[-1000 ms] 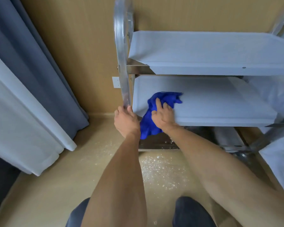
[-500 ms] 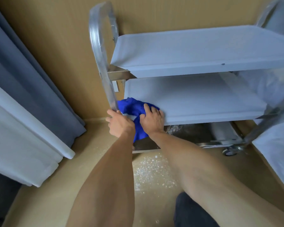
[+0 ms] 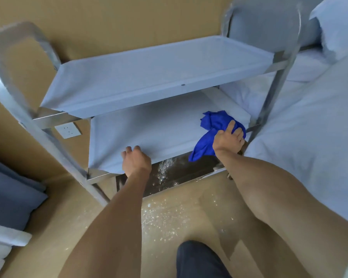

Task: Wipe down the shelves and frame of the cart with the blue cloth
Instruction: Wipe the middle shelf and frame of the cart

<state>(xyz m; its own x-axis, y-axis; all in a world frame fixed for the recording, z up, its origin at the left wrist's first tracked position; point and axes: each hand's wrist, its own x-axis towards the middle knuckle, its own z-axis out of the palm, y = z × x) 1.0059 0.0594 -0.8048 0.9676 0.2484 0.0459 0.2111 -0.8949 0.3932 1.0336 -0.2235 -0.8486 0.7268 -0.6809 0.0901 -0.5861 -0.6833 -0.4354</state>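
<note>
A metal cart with a tubular frame (image 3: 18, 109) stands against the wall, with a top shelf (image 3: 149, 75) and a middle shelf (image 3: 149, 129), both pale and flat. My right hand (image 3: 228, 139) grips the bunched blue cloth (image 3: 211, 125) at the right front corner of the middle shelf; part of the cloth hangs over the front edge. My left hand (image 3: 136, 160) holds the front edge of the middle shelf, left of centre. The bottom shelf (image 3: 179, 173) is dark and speckled with white specks.
A bed with white bedding (image 3: 309, 137) presses against the cart's right side. A wall socket (image 3: 68, 130) sits behind the left frame. Grey and white curtains (image 3: 10, 199) hang at the left. White specks lie on the tan floor (image 3: 169, 217). My knee (image 3: 199, 259) is below.
My right hand has swept the blue cloth from the shelf's left front corner to its right front corner. My left hand has left the frame post and now holds the shelf's front edge.
</note>
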